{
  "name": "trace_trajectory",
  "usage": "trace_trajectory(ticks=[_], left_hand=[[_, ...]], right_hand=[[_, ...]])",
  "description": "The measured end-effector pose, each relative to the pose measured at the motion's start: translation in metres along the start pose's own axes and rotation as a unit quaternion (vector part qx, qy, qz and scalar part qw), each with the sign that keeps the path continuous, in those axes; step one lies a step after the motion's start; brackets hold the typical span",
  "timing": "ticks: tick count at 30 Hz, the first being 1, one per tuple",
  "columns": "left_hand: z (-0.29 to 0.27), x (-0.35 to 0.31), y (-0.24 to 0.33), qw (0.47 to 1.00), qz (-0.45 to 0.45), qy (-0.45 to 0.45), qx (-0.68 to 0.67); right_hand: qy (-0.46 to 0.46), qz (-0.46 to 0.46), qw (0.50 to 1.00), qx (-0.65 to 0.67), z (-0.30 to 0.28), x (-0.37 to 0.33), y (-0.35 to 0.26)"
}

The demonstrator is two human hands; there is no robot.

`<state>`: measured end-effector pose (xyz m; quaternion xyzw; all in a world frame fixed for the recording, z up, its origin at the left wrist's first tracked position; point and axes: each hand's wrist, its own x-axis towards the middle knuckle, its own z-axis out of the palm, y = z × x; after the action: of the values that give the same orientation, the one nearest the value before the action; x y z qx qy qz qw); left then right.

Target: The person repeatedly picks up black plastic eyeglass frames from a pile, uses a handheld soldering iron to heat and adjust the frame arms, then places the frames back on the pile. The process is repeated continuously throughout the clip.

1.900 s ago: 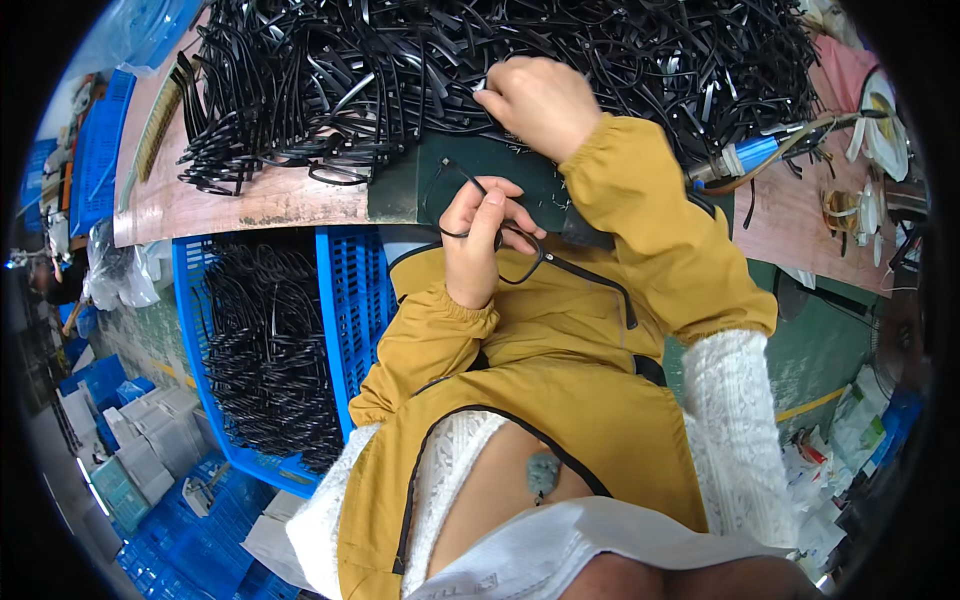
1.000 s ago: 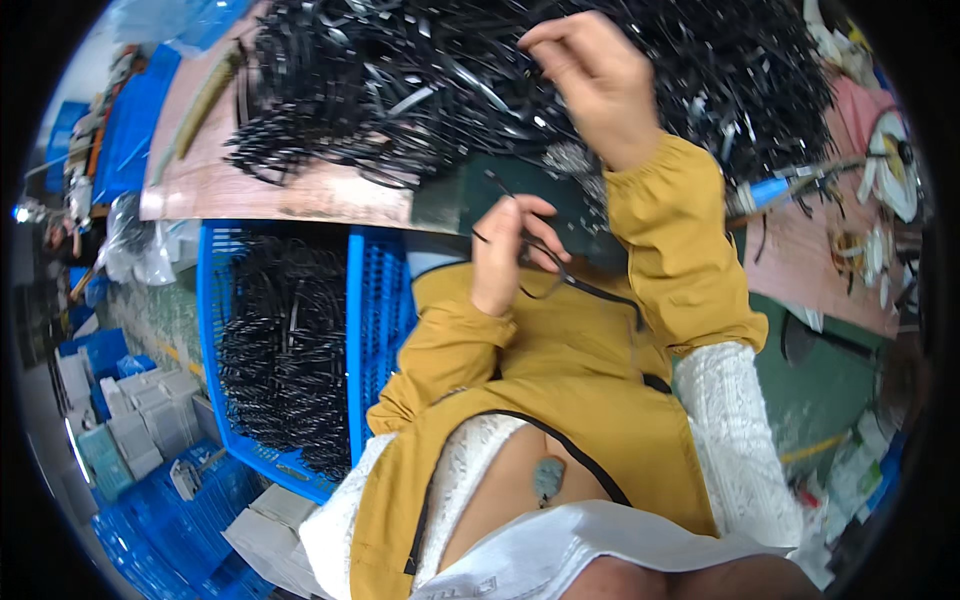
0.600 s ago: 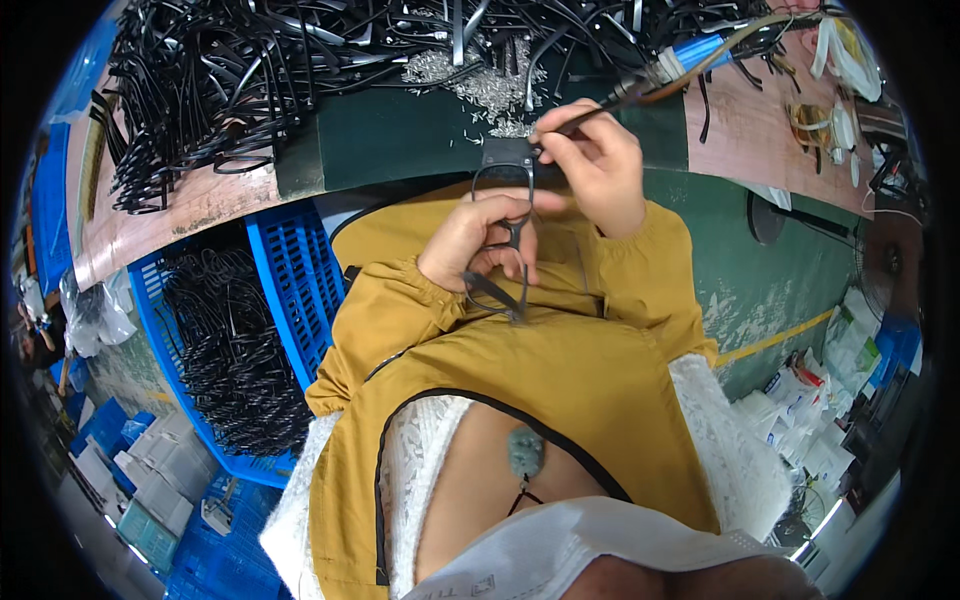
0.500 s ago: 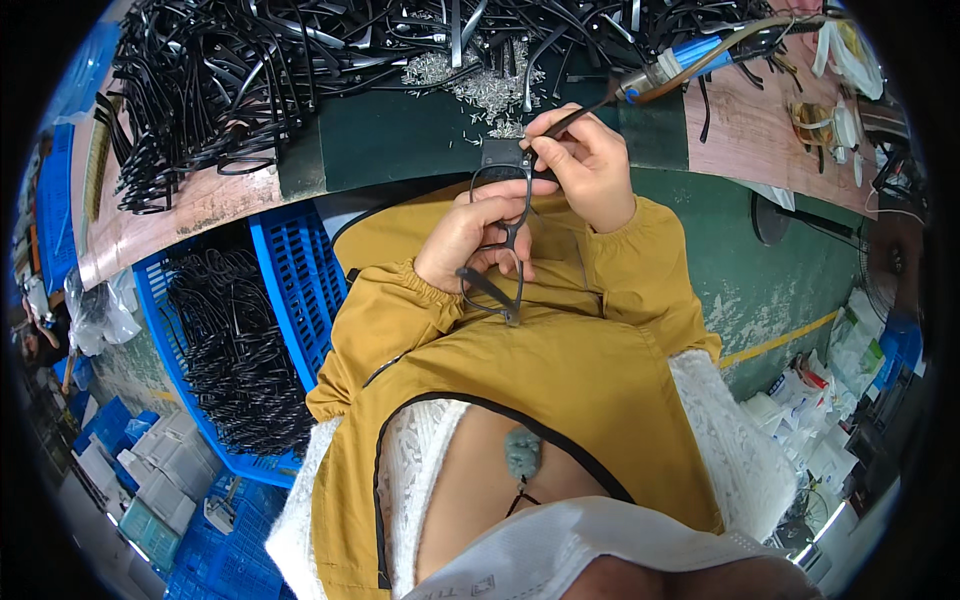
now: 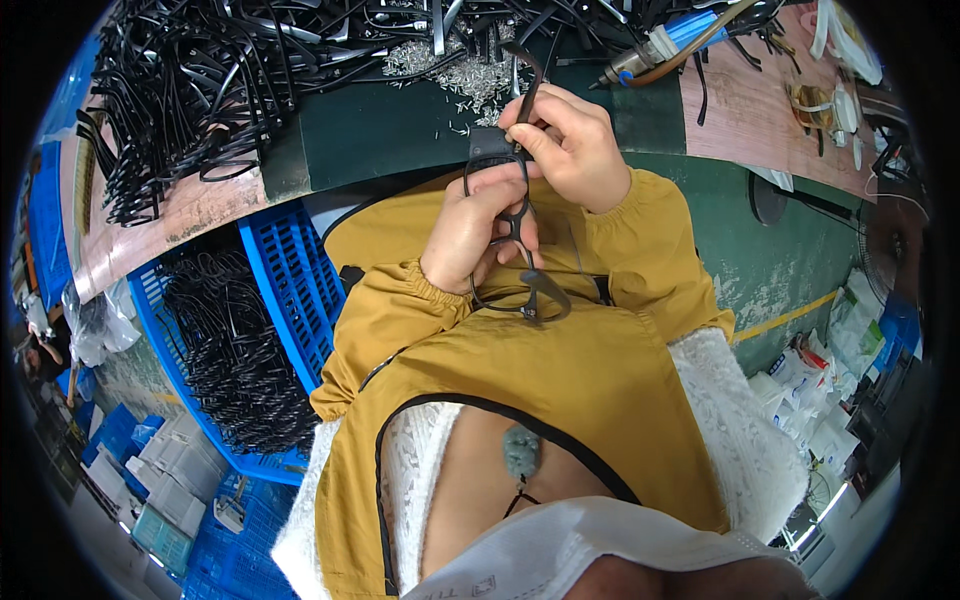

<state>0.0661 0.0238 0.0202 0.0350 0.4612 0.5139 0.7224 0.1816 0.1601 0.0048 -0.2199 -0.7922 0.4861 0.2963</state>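
Observation:
A black eyeglass frame is held just off the near edge of the bench, its front turned nearly upright in the view. My left hand is closed around its middle, fingers passing behind and through the rims. Pinched in my right hand is a black temple arm, its end meeting the frame's upper hinge corner and its tip pointing away over the bench. Another temple hangs at the lower corner. Beside my right fingers, a small dark block sits at the bench edge.
Small silvery screws or pins lie heaped behind my hands. Loose black temples cover the far bench, and frames pile at left. A blue power screwdriver lies at right. Below left, a blue basket holds many frames.
The temple in my right hand has swung from pointing right to pointing away, more upright. The lower temple has rotated to the right. My view has shifted slightly.

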Motion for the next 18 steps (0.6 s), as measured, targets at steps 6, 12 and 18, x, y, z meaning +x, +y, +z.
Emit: trace_trajectory(ticks=[6, 12, 18], left_hand=[[-0.002, 0.002, 0.0, 0.999, -0.018, -0.004, -0.028], [-0.006, 0.0, 0.003, 0.999, -0.028, -0.012, -0.017], [-0.008, -0.013, 0.021, 0.999, 0.001, -0.045, 0.011]], right_hand=[[0.005, -0.042, 0.998, -0.051, 0.003, -0.001, -0.004], [0.013, 0.06, 0.997, 0.048, 0.004, -0.004, -0.003], [0.109, -0.1, 0.989, -0.015, -0.031, -0.018, -0.016]])
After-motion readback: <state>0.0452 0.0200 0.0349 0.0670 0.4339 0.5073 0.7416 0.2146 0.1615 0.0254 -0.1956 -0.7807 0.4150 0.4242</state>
